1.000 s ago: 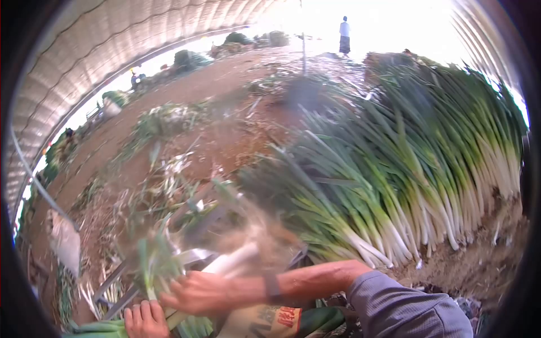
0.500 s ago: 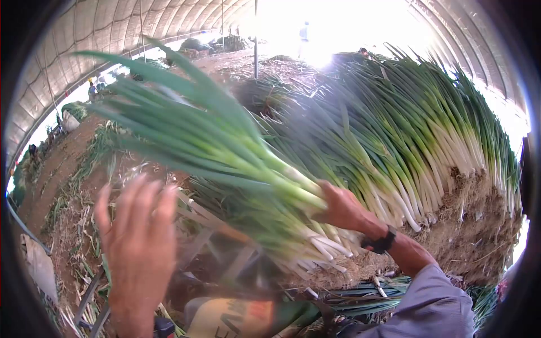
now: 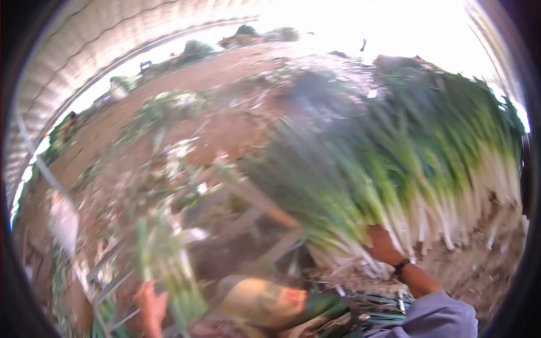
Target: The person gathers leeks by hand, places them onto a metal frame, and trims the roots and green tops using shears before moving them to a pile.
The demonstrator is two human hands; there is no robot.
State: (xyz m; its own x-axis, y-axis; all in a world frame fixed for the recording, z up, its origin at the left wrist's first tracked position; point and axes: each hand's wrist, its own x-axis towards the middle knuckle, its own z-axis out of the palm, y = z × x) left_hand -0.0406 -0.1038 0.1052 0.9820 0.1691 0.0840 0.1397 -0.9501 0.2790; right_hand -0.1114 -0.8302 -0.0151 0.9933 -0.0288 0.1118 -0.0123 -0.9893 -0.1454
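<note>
A long pile of green onions (image 3: 406, 152) with white lower stalks and green tops fills the right side. My right hand (image 3: 385, 245), with a dark band at the wrist, is at the white stalks at the pile's near end; its fingers are hidden among them. At the lower left, my left hand (image 3: 151, 304) is low and blurred, its fingers apart, with nothing seen in it. Just to its right are some loose green stalks (image 3: 172, 265), smeared by motion.
A metal frame (image 3: 110, 287) stands at the lower left beside a pale sack (image 3: 63, 222). A wooden handle or bar (image 3: 265, 205) slants across the middle. Brown soil (image 3: 225, 73) with scattered leaves stretches back under the curved roof (image 3: 112, 34).
The bunch my right hand held up is no longer raised, and that hand is lower and farther right at the pile. My left hand has dropped lower. The view has turned left.
</note>
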